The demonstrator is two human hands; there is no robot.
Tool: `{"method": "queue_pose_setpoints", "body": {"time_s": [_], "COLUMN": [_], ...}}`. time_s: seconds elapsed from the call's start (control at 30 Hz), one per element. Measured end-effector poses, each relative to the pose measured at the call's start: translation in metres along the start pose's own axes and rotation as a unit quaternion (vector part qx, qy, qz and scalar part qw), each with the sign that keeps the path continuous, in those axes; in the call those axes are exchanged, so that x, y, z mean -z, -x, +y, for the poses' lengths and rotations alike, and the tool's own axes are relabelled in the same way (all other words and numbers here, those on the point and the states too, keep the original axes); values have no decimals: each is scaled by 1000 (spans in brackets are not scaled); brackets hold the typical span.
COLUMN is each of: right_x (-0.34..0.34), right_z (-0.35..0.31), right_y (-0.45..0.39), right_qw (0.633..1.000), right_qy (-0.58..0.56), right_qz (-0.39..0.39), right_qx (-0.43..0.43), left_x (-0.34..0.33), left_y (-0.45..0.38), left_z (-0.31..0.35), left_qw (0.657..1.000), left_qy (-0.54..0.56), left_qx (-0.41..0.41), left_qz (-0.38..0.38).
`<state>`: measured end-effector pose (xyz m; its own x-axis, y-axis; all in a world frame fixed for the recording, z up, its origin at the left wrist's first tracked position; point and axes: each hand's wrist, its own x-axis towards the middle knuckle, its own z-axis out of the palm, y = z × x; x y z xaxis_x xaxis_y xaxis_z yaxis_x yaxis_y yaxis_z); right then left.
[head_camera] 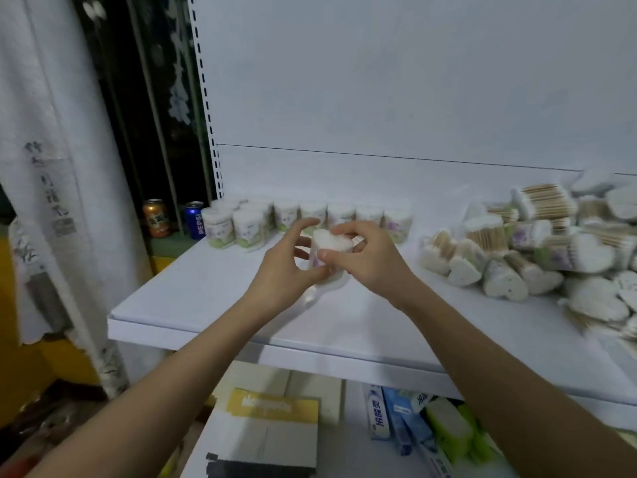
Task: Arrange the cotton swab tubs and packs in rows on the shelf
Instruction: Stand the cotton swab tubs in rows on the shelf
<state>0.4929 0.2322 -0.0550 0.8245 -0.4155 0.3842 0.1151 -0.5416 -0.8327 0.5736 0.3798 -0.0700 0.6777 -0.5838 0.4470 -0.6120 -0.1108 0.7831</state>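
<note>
A round clear tub of white cotton swabs (331, 240) is held just above the middle of the white shelf (206, 291). My left hand (286, 270) grips its left side with thumb and fingers. My right hand (365, 260) grips its right side and top edge. Several matching tubs (248, 225) stand in rows against the back wall at the left. A loose heap of heart-shaped swab packs (537, 250) with wooden sticks lies on the shelf's right side.
Two drink cans (174, 219) stand on a ledge left of the shelf, beside a slotted upright post. A white curtain hangs at far left. On the lower shelf lie a white and yellow box (265, 432) and toothpaste boxes (400, 419).
</note>
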Motion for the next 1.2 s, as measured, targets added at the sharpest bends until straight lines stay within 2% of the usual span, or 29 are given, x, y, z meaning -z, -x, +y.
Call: {"method": "queue_pose_setpoints", "body": {"time_s": [0.2,0.33,0.43,0.5,1.0,1.2], "right_x": [-69,-102,-115,-121,-124,-122], "right_z": [-3,13,29,33,47,48], "right_y": [-24,-43,-55,-59,-64,-64], "right_qw": [997,983,949,933,943,944], "right_qy": [23,152,292,341,325,319], "right_qz": [-71,-93,-103,-99,-60,-68], "right_qx": [-17,-50,-61,-63,-44,-45], "left_x": [60,98,119,130,125,124], "left_y": [0,2,-1,-7,-42,-38], "left_z": [-47,-84,-104,-112,-134,-131], "left_qw": [998,992,987,985,983,983], "left_qy": [-46,-65,-62,-55,-23,-25], "left_qx": [11,46,72,83,104,104], "left_qz": [40,95,132,141,148,147]}}
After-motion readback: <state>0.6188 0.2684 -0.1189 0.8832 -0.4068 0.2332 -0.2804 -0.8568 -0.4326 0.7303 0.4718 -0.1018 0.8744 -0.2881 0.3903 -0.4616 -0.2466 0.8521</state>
